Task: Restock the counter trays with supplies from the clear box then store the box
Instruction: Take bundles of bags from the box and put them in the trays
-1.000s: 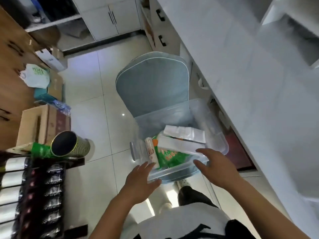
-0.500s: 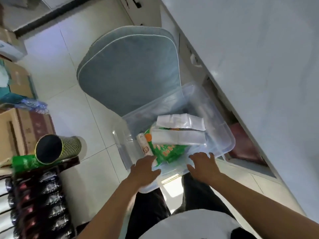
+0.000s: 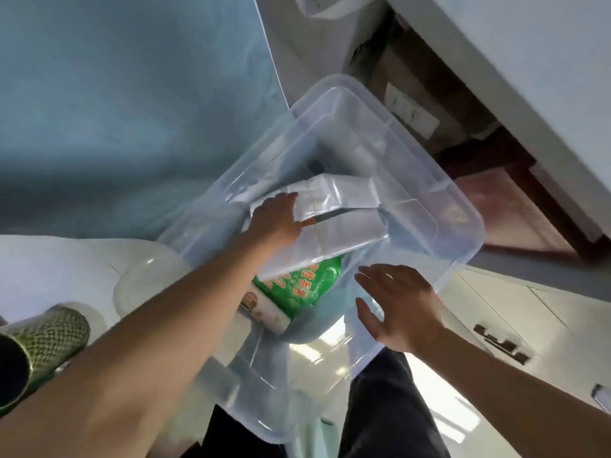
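Note:
The clear plastic box (image 3: 459,206) rests on a grey-blue chair seat (image 3: 115,110) beside the white counter (image 3: 545,44). Inside lie flat white packets (image 3: 340,196), one on top of another, over a green printed bag (image 3: 304,285). My left hand (image 3: 277,219) reaches into the box, fingers on the left end of the top white packet; whether it grips the packet I cannot tell. My right hand (image 3: 400,305) is spread open against the near wall of the box, holding nothing.
A green patterned tube (image 3: 43,338) lies at the lower left. Under the counter is a dark shelf with a cardboard carton (image 3: 413,94). White cabinet fronts with dark handles (image 3: 502,342) are at the right. Pale floor tiles and my dark trousers show below.
My head has dropped much closer to the box. My left hand left the near rim and went into the box onto the white packets. My right hand stayed at the near wall.

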`<control>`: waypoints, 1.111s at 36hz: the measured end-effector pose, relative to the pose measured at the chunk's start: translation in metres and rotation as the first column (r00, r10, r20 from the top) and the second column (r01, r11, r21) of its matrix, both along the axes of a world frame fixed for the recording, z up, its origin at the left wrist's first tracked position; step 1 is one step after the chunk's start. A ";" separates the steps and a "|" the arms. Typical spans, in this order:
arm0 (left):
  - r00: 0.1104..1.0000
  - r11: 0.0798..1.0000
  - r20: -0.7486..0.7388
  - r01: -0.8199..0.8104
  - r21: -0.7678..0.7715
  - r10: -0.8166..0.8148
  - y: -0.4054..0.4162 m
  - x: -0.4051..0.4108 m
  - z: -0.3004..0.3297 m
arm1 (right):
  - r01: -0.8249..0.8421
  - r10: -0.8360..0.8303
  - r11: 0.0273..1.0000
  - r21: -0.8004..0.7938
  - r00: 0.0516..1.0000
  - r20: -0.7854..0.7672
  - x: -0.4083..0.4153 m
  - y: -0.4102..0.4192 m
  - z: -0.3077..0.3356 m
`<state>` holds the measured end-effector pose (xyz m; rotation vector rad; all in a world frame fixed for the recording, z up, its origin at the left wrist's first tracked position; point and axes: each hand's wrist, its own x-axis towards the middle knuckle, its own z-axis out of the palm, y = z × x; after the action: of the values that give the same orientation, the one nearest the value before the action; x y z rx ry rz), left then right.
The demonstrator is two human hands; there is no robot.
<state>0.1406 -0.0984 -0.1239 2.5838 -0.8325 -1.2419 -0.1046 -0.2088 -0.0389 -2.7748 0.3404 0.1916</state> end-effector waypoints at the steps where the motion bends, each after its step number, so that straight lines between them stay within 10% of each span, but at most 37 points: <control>1: 1.000 0.999 0.019 -0.010 -0.037 0.011 -0.012 0.005 -0.009 | 0.001 -0.001 1.000 0.000 1.000 0.027 -0.001 0.000 -0.003; 10: 0.950 0.984 0.258 0.178 0.016 -0.176 -0.069 0.015 -0.065 | 0.029 -0.029 1.000 0.003 0.990 0.135 0.005 0.001 -0.012; 20: 0.940 0.968 0.247 0.250 -0.027 -0.236 -0.038 0.005 0.008 | 0.043 -0.043 0.999 0.022 0.998 -0.042 0.009 0.002 -0.001; 26: 0.980 0.958 -0.051 -0.201 -0.204 0.195 0.024 -0.020 0.075 | 0.168 -0.143 0.983 0.079 0.958 -0.249 0.026 0.006 0.018; 29: 0.712 0.721 -0.487 -0.659 -0.214 0.506 0.051 -0.041 0.124 | 0.564 -0.472 0.706 0.428 0.825 -0.310 0.045 0.010 0.039; 34: 0.348 0.453 -0.766 -0.888 -0.083 0.541 0.075 -0.070 0.183 | 0.694 -0.379 -0.242 0.678 0.575 -0.725 0.075 0.004 0.094; 40: 0.254 0.468 -0.875 -0.883 -0.036 0.412 0.086 -0.091 0.221 | 0.671 -0.339 -0.231 0.704 0.623 -0.705 0.085 0.001 0.130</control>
<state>0.0498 -0.0122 0.0975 1.3077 0.2071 -1.3155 -0.0192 -0.2074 0.0910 -0.9171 0.9883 0.3744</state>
